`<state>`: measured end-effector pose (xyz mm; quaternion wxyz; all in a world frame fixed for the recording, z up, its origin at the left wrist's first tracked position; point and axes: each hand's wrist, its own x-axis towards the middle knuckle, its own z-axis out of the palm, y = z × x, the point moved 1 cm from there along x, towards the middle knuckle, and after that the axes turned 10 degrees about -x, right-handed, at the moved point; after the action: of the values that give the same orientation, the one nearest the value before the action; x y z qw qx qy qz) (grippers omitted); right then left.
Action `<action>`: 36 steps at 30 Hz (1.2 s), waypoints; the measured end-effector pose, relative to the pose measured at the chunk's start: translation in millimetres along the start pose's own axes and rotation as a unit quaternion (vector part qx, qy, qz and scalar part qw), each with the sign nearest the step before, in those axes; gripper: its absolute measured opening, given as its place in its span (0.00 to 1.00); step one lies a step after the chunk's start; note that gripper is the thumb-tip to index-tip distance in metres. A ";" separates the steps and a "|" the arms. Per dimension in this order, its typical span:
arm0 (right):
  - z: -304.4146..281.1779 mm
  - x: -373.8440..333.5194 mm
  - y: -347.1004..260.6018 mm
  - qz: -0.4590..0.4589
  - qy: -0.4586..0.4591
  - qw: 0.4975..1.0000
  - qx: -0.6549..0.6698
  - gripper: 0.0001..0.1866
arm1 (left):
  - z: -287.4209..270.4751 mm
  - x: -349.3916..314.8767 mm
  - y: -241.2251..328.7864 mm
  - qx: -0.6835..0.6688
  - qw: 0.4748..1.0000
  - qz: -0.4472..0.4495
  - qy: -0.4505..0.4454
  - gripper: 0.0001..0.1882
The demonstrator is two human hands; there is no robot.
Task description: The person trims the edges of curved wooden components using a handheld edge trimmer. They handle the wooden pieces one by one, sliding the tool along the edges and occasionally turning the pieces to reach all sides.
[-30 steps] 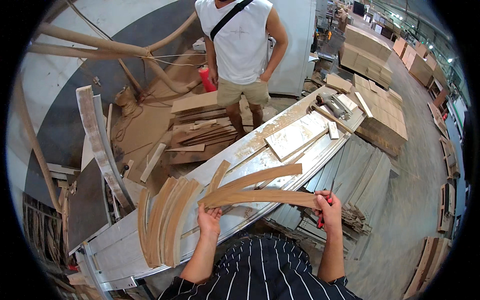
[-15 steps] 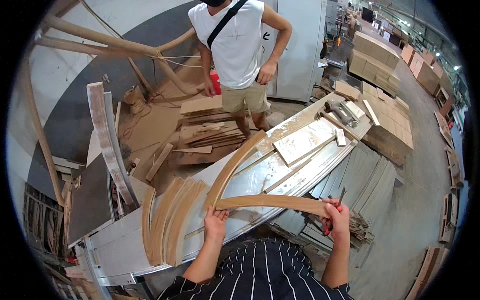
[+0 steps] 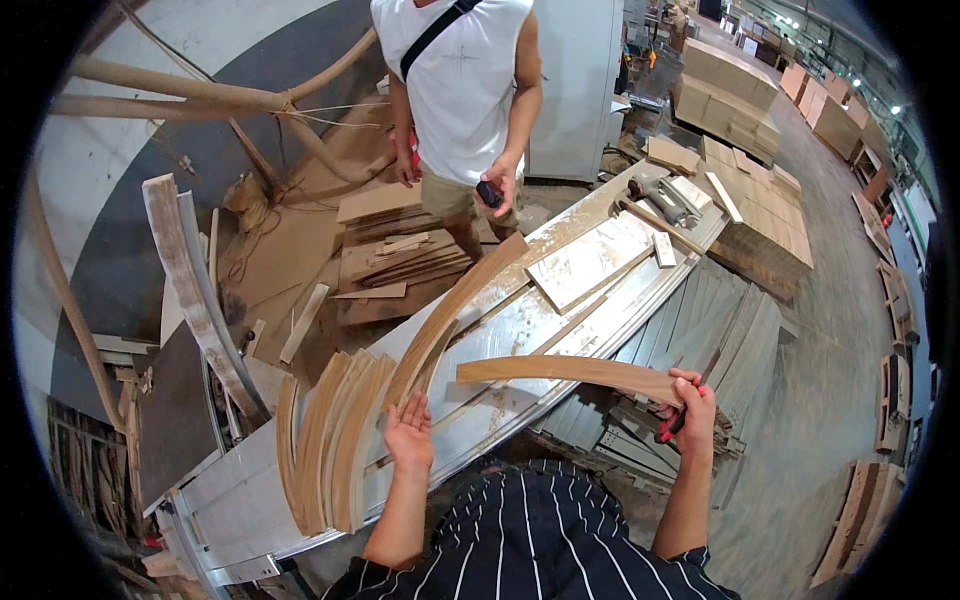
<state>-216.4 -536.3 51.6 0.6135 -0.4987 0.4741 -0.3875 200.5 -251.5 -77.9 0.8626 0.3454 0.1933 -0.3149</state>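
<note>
My right hand [image 3: 692, 412] grips the right end of a curved wooden strip [image 3: 560, 371], along with a red-handled tool [image 3: 671, 426] whose kind I cannot make out. The strip's other end is free above the metal table. My left hand [image 3: 408, 435] is open, palm up, its fingertips at the near end of another curved wooden piece [image 3: 455, 297]. That piece lies slantwise across the table, with a further curved piece partly hidden beside it. Left of my left hand, several curved wooden pieces [image 3: 333, 440] lie side by side.
The long metal table [image 3: 480, 345] bears a pale board [image 3: 590, 264] and a power tool [image 3: 664, 198]. Across it stands a person in a white sleeveless top [image 3: 465, 90], holding a small black object [image 3: 489, 194]. Metal strips [image 3: 720, 330] are stacked beyond the table's right edge.
The held strip has come away from my left hand and moved right with my right hand. My left fingers have opened. The person's hand now holds a black object out front.
</note>
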 end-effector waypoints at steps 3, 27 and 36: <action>-3.2 1.6 19.5 0.018 0.032 0.999 0.006 0.16 | -7.9 4.1 9.4 -0.011 1.000 0.005 -0.010 0.26; 47.7 36.4 196.0 0.074 -0.155 0.977 -0.131 0.24 | -25.5 -18.8 15.6 -0.036 0.999 0.009 -0.031 0.19; 35.7 53.0 109.8 -0.047 0.007 0.964 -0.260 0.18 | -7.3 -27.1 9.8 -0.016 0.995 -0.017 -0.099 0.17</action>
<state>-168.3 -555.6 -64.4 0.4403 -0.6605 0.5385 -0.2828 186.6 -229.6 -63.3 0.8775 0.2955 0.1176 -0.3590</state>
